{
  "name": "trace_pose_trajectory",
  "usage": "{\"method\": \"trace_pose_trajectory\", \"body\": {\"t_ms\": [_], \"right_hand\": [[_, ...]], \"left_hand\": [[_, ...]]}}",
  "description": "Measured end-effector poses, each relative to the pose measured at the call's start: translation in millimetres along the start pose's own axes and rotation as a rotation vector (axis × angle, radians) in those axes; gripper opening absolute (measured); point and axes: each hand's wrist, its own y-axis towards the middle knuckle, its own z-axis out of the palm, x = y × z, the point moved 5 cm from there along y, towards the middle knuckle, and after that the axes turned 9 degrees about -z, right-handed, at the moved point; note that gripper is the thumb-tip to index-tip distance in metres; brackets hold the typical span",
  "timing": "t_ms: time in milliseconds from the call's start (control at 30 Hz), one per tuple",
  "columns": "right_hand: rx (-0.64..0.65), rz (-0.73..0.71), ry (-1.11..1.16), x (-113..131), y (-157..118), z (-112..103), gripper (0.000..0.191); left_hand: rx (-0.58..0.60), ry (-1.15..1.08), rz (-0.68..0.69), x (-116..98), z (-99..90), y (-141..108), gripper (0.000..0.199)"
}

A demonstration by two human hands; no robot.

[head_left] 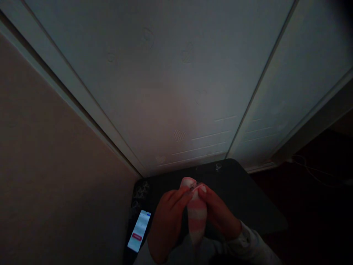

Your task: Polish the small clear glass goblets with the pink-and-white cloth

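Both hands meet over the near part of a dark table, in dim light. Between them is a pink-and-white striped, soft-looking piece [197,217], perhaps cloth, that hangs down and tapers toward my body. Its top folds over in a rounded pink-and-white end. My left hand [169,215] closes on the upper part from the left, fingers bent over it. From the other side, my right hand [219,211] pinches the same top edge, with the thumb near a pale spot. The gloom and the fingers hide exactly how the top is folded.
A phone [139,231] with a lit screen lies at the left of the dark table [248,198]. Small clear items [141,189] sit at its far left corner, and another small shiny thing [218,167] near the back edge. White panels [176,92] rise behind; a wall [55,154] stands left.
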Motion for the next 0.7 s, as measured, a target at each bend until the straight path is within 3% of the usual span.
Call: {"method": "trace_pose_trajectory", "body": {"t_ms": [300, 500, 700], "right_hand": [[-0.068, -0.043, 0.04, -10.7, 0.2, -11.0, 0.024], [-0.113, -0.13, -0.148, -7.4, -0.4, -18.7, 0.026], [-0.053, -0.218, -0.368, 9.3, -4.4, -7.9, 0.025]], "left_hand": [[-0.102, -0.007, -0.005, 4.0, 0.7, -5.0, 0.027], [-0.013, -0.14, -0.264, 12.0, 4.6, -6.2, 0.028], [0.012, -0.334, -0.605, 23.8, 3.5, -11.1, 0.029]]}}
